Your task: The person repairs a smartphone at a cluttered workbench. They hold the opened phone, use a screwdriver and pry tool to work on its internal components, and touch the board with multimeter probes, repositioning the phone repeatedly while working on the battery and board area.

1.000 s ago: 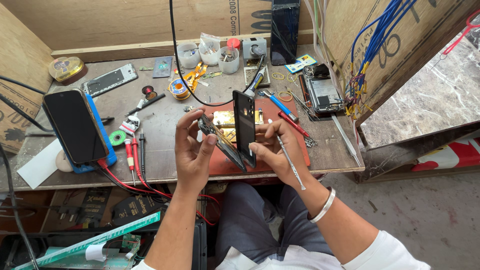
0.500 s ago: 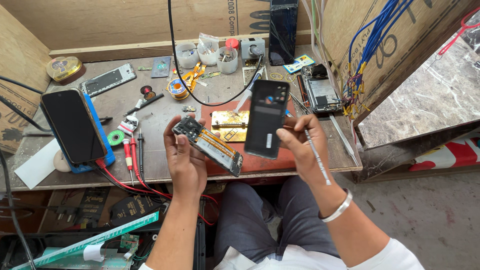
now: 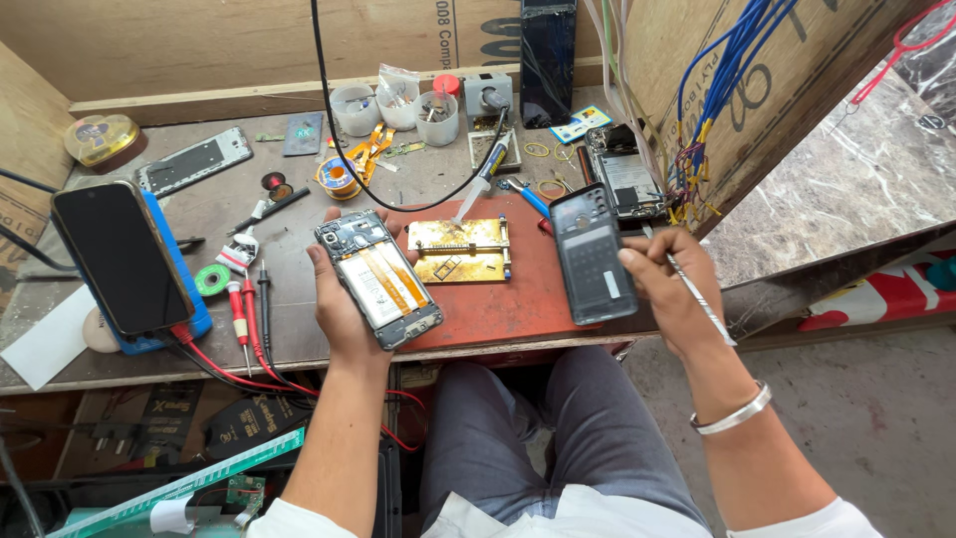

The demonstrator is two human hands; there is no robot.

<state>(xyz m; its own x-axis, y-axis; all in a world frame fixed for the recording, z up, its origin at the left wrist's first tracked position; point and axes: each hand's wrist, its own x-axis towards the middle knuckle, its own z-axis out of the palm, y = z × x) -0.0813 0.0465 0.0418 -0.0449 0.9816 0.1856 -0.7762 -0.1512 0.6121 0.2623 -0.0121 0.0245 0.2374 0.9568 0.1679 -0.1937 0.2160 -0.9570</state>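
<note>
Lowered since half a second ago, dark back cover [image 3: 592,255] at three o'clock, right hand [image 3: 669,289] gripping it and a metal pry tool [image 3: 697,297], left hand [image 3: 344,299] grasping opened phone [image 3: 378,277] over red mat [image 3: 498,299]

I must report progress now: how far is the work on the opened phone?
Done: the back cover is off, apart from the opened phone. In hand: left hand holds the phone, insides showing; right hand holds the cover and a thin metal tool. Left: the phone is not yet closed.
</note>
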